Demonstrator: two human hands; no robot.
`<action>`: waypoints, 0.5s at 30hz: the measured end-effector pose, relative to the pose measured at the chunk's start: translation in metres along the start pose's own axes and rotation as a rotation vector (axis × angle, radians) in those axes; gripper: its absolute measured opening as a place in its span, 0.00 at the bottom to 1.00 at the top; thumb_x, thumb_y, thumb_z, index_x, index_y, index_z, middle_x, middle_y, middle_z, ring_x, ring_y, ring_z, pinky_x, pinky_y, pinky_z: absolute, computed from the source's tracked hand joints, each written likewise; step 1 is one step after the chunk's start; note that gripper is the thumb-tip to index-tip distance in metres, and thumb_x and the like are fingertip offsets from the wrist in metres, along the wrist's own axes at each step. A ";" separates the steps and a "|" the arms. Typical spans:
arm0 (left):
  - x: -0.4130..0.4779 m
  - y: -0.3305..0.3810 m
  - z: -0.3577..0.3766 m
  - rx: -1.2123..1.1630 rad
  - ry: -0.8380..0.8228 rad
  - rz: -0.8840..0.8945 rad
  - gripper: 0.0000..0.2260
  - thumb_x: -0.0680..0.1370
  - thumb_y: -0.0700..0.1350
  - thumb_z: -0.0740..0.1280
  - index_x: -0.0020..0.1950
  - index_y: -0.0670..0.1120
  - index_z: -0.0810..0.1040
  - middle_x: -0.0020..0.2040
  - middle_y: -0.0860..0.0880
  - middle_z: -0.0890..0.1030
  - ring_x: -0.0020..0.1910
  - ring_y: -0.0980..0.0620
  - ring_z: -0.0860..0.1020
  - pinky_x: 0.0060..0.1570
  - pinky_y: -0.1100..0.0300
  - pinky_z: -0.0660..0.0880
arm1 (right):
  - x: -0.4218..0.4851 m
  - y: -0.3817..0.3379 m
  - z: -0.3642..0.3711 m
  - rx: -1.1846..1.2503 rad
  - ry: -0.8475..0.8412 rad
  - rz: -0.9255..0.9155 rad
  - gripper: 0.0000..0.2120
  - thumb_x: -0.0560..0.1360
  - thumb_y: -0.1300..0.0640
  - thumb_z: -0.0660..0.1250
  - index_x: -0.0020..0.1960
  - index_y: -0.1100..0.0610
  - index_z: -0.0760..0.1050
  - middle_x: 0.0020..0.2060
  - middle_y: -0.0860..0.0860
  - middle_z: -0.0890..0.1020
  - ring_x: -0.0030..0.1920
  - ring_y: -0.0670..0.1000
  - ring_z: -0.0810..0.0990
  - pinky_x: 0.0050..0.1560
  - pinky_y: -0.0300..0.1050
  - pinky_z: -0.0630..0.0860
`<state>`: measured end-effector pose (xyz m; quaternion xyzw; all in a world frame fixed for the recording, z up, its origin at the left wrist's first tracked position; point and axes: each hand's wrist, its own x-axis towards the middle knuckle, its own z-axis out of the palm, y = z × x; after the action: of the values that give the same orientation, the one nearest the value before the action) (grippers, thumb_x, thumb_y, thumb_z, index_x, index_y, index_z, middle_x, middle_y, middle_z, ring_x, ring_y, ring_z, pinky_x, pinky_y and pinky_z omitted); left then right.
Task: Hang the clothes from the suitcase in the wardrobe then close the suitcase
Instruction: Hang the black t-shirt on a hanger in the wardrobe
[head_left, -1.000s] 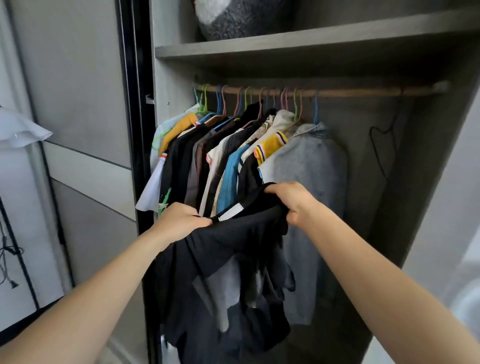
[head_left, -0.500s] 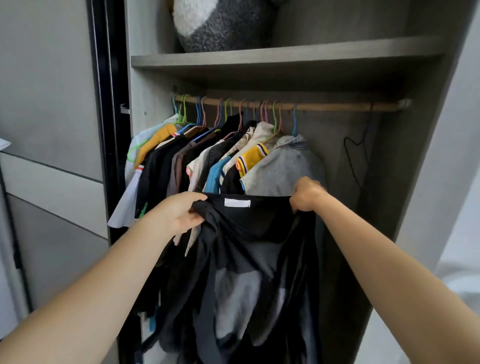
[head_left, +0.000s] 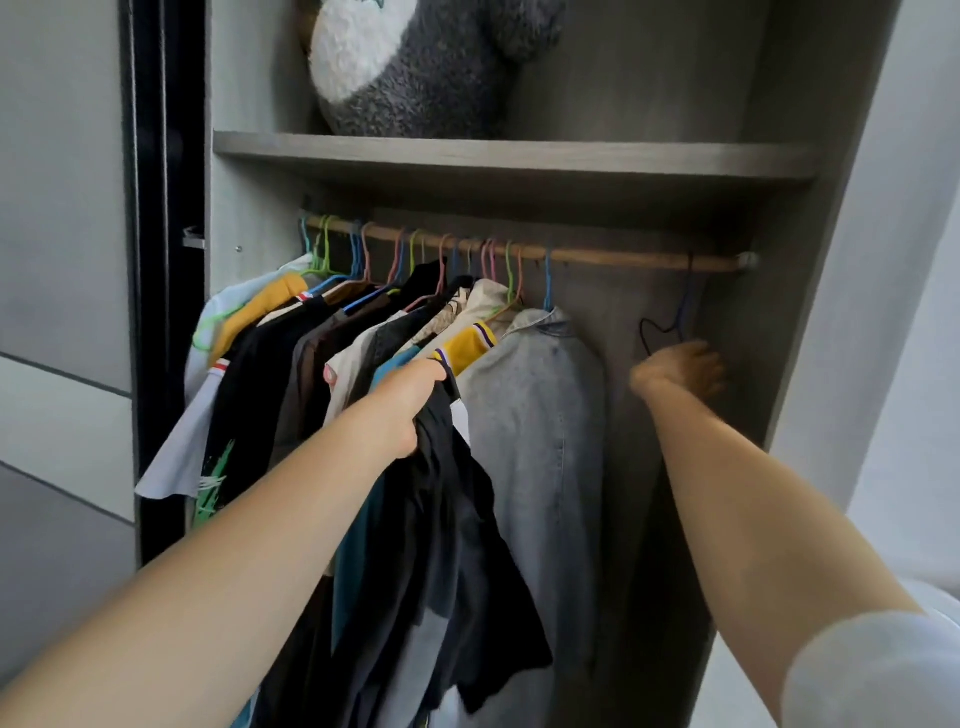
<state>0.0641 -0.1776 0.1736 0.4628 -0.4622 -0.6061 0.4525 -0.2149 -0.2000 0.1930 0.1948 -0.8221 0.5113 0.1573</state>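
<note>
Black shirt (head_left: 467, 519) hangs bunched from the left hand (head_left: 410, 405), which grips its collar in front of the clothes crowded on the wooden rail (head_left: 623, 258). Right of the grey jacket (head_left: 535, 426), the right hand (head_left: 680, 369) is at a bare black hanger (head_left: 642, 332); blur hides whether its fingers close.

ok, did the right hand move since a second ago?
Yes. The right hand let go of the black shirt and went right: earlier in front of the grey denim jacket, now beside the empty black hanger right of it.
</note>
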 end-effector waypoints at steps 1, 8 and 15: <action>0.002 0.001 -0.001 0.000 -0.003 0.000 0.18 0.78 0.47 0.64 0.68 0.44 0.71 0.63 0.43 0.75 0.58 0.45 0.75 0.49 0.57 0.70 | 0.004 0.000 0.006 0.021 0.002 0.044 0.19 0.81 0.64 0.51 0.71 0.67 0.63 0.70 0.67 0.65 0.72 0.65 0.61 0.72 0.58 0.54; 0.011 0.003 -0.017 0.018 0.045 0.029 0.16 0.80 0.45 0.62 0.67 0.48 0.65 0.68 0.44 0.70 0.66 0.45 0.70 0.58 0.55 0.68 | 0.013 0.005 0.024 0.110 -0.322 0.050 0.23 0.78 0.62 0.63 0.70 0.69 0.65 0.68 0.65 0.71 0.69 0.64 0.70 0.66 0.55 0.69; 0.014 -0.002 -0.017 0.012 0.071 0.017 0.23 0.80 0.45 0.62 0.75 0.46 0.61 0.53 0.45 0.75 0.53 0.45 0.74 0.52 0.55 0.72 | -0.010 -0.032 0.011 0.497 -0.155 -0.006 0.17 0.81 0.58 0.57 0.62 0.68 0.74 0.61 0.67 0.77 0.62 0.65 0.75 0.56 0.52 0.72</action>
<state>0.0786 -0.1931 0.1671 0.4830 -0.4534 -0.5824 0.4711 -0.1915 -0.2214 0.2084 0.2688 -0.6801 0.6807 0.0426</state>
